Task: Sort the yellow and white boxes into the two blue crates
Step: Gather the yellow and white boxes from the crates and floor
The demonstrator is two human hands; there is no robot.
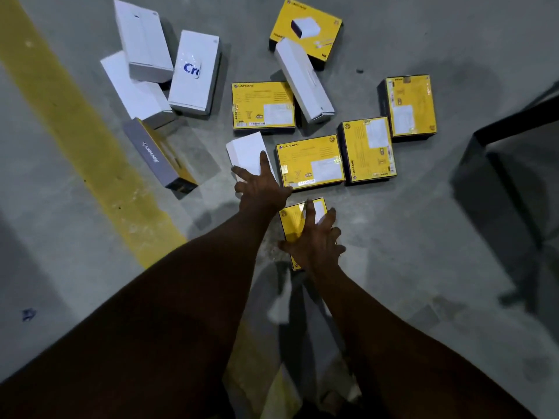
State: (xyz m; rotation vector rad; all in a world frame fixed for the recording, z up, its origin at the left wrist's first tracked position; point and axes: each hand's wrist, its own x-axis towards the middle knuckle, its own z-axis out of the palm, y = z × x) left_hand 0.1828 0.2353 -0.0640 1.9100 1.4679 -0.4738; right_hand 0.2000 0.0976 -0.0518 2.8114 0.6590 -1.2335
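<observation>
Two hands hang spread over the floor (393, 237), the left hand (260, 189) at the near end of a white box (246, 149) lying just ahead, the right hand (314, 240) splayed atop a yellow box (292, 222) whose long axis points forward.

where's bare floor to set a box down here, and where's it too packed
Bare grey concrete floor lies open right of the yellow cardboard boxes, up to the dark frame. A narrower strip runs between the overlapping white cardboard boxes and the yellow ones. Crowded: both box clusters, boxes nearly touching or stacked.
</observation>
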